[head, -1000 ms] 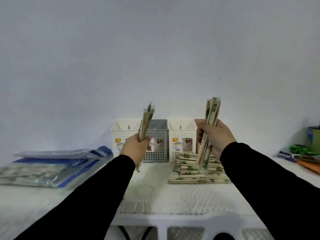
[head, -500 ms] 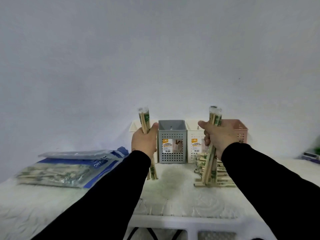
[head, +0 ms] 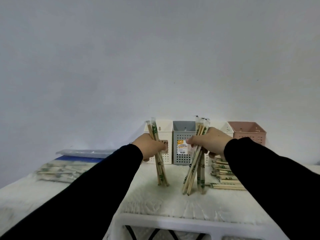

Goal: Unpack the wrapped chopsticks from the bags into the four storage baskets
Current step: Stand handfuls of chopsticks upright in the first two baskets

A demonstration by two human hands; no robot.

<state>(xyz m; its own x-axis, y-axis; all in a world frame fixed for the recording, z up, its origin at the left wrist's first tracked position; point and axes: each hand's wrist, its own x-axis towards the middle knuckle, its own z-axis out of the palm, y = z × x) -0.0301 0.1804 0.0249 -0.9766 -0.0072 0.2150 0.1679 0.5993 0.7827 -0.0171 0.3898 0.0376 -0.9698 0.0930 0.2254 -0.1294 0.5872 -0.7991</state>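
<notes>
A: Item one, nearest the viewer?
B: White plastic crate rim point(head: 173, 222) at the bottom edge, then the white textured tabletop point(head: 155, 200).

A: Item two, the hands?
B: Left hand point(head: 149, 148), fingers curled round a small bundle of wrapped chopsticks point(head: 160, 163). Right hand point(head: 209, 142), fingers wrapped round a larger bundle of wrapped chopsticks point(head: 195, 170). Both bundles stand near upright with lower ends on the tabletop, probably to level the tips before they go into the baskets. The right bundle splays at its foot.

A: Item three, stock not yet sorted?
B: Loose pile of wrapped chopsticks point(head: 225, 181) lying flat, just right of the right bundle. To the far left, a clear and blue bag point(head: 69, 163), blurred, with chopsticks showing inside.

A: Item four, at the wall?
B: Four storage baskets in a row: white basket point(head: 164, 127), grey basket point(head: 181, 153), a second white basket point(head: 226, 128) mostly hidden by the right hand, pink basket point(head: 249, 135). Nothing shows above their rims; the insides cannot be seen.
</notes>
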